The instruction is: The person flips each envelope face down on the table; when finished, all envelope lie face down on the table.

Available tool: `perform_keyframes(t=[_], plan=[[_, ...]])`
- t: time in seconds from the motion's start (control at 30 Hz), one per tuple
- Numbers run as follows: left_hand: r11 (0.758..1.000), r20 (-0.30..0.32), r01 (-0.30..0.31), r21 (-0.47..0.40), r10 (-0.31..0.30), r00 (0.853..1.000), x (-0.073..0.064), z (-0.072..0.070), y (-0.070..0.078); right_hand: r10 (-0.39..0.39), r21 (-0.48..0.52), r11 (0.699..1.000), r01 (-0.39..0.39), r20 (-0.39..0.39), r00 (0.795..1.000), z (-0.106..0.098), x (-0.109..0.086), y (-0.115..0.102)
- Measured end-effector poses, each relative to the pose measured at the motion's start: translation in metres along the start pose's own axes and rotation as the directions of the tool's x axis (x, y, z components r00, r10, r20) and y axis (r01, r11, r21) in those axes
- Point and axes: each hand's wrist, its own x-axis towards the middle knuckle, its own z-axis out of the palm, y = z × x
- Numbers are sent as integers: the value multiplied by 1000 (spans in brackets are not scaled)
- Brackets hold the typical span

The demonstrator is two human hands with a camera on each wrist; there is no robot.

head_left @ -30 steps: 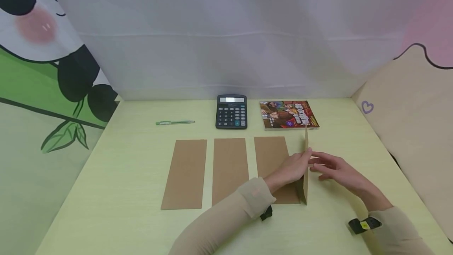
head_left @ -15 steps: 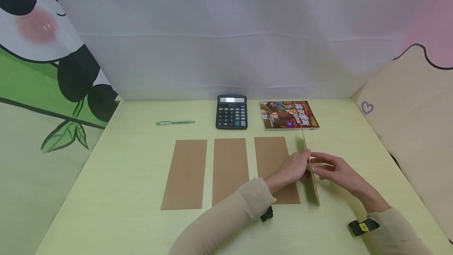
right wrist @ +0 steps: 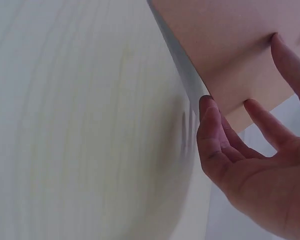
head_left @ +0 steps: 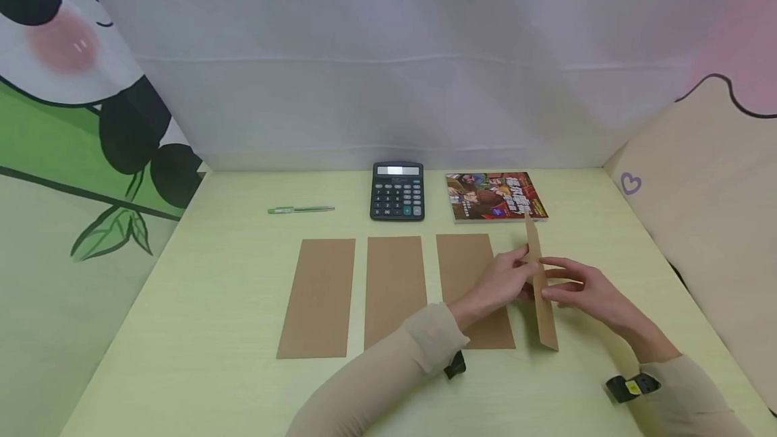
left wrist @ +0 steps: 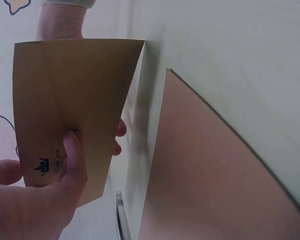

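A brown kraft paper envelope (head_left: pixel 542 302) stands on its long edge between both hands in the head view. Its one face carries a small crown and "Thank you", seen in the left wrist view on the envelope (left wrist: pixel 65 90). My left hand (head_left: pixel 500 282) grips it, thumb pressed to the printed face and a finger at the upper edge. On the plain face, shown in the right wrist view, rest two fingertips of my right hand (right wrist: pixel 260 172); its other fingers bend at the lower edge. Left of it lies another brown rectangle (head_left: pixel 464 261), partly covered by the left hand.
Two more brown rectangles lie flat in the row, a middle one (head_left: pixel 394 275) and a left one (head_left: pixel 318 295). Behind them are a green pen (head_left: pixel 300 210), a black calculator (head_left: pixel 397 191) and a colourful book (head_left: pixel 494 197). A white cloth (head_left: pixel 388 100) hangs behind the table.
The held envelope has turned and shifted right, its near end swinging outward. The left hand's grip on it has changed, and the right fingertips have come onto its face. The flat rectangles stay put.
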Motion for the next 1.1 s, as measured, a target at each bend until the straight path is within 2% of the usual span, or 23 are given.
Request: perform_keyframes(t=[0.3,0.4,0.53,0.63,0.7,0.87,0.97,1.1], plan=[[997,1,-36,-63,37,999,-1,-4,-3,5,-71,997,-4,12,1000,-6,0,0],[998,-38,-20,-63,18,999,1,-4,-5,-2,-100,995,3,9,1000,-8,-1,-3],[999,-129,-6,-47,0,992,3,-4,-7,-4,-148,989,5,1,1000,-12,-3,-5],[1000,-191,-3,6,4,982,4,-4,-7,6,-190,982,-8,-10,1000,-14,-3,-4],[999,-210,3,50,7,978,5,-4,-8,9,-216,976,-14,-23,1000,-15,-2,-2],[986,-188,19,166,13,982,6,-3,-10,18,-309,950,-36,-61,998,-17,0,2],[973,-173,54,224,-15,985,7,-1,-12,38,-358,932,-61,-71,997,-17,1,5],[944,-188,107,311,-49,981,10,2,-14,52,-411,908,-82,-82,995,-15,1,7]])
